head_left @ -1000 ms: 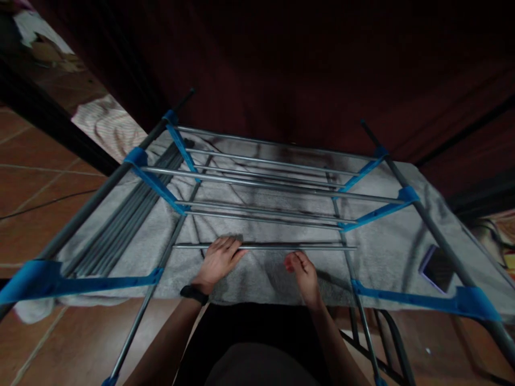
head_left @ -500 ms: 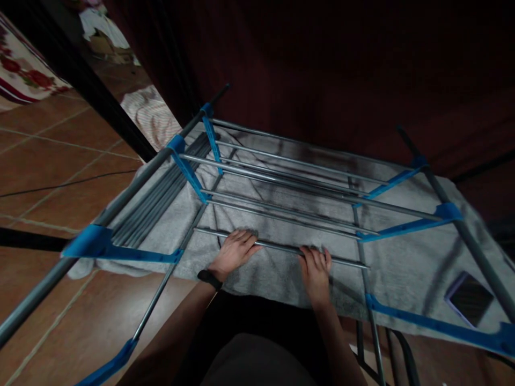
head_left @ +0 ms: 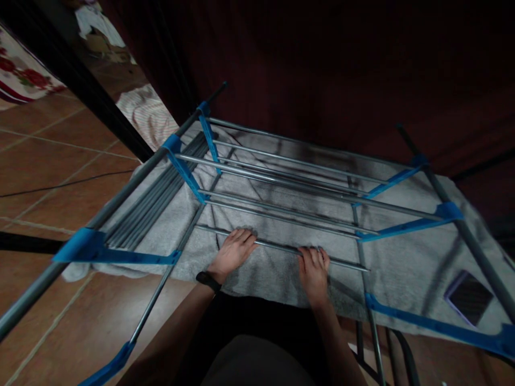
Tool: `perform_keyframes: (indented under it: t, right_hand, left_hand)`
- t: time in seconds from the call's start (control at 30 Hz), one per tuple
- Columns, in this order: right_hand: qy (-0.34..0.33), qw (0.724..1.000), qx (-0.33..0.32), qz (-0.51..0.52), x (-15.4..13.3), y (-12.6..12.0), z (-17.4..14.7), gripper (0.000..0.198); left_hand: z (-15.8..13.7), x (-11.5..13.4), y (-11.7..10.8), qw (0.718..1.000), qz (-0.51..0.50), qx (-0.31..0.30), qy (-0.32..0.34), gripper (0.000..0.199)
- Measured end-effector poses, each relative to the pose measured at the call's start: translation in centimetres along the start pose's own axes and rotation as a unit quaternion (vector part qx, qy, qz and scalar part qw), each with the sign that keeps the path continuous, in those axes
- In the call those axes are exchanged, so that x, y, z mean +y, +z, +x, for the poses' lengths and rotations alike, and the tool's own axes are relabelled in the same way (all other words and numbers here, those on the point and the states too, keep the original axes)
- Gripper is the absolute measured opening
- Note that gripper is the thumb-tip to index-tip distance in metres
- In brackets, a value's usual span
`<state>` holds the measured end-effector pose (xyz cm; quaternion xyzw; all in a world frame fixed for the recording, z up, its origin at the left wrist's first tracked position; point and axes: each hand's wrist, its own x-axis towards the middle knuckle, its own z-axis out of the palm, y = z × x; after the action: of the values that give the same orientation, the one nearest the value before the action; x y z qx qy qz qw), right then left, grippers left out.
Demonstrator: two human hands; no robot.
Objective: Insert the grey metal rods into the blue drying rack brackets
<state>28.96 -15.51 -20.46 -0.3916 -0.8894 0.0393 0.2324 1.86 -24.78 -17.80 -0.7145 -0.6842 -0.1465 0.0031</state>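
A grey metal rod (head_left: 277,246) runs across in front of me, and both hands are wrapped over it. My left hand (head_left: 234,251), with a dark band on the wrist, grips it left of its middle. Farther right, my right hand (head_left: 314,271) is closed around the same rod. The rod's ends lie by the thin side bars of a rack frame with blue plastic brackets (head_left: 185,174). Beyond my hands, several parallel cross rods (head_left: 281,214) span the frame. Parts of the rod under my fingers are hidden.
A grey blanket (head_left: 257,284) lies beneath the frame. Several loose grey tubes (head_left: 148,206) rest on it at left, and a phone (head_left: 469,297) at right. A dark red curtain (head_left: 322,69) hangs behind. Tiled floor (head_left: 48,182) and a thin cable (head_left: 68,184) show at left.
The left side of the frame appears slightly farther left, with its front left bracket lower and to the left. Both hands keep their hold on the rod.
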Motion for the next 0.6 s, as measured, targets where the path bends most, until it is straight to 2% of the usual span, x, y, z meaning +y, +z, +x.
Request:
perform_keyframes:
  t: [0.47,0.6]
  right_hand:
    - [0.017,1.0,-0.011,0.002,-0.17,0.19,0.12,0.026]
    - [0.02,1.0,-0.016,0.003,-0.17,0.09,0.14,0.027]
  left_hand:
    - [0.04,-0.09,0.13,1.0,0.0,-0.014,-0.006,0.03]
    - [-0.05,-0.24,0.34,1.0,-0.003,0.001,0.002,0.032]
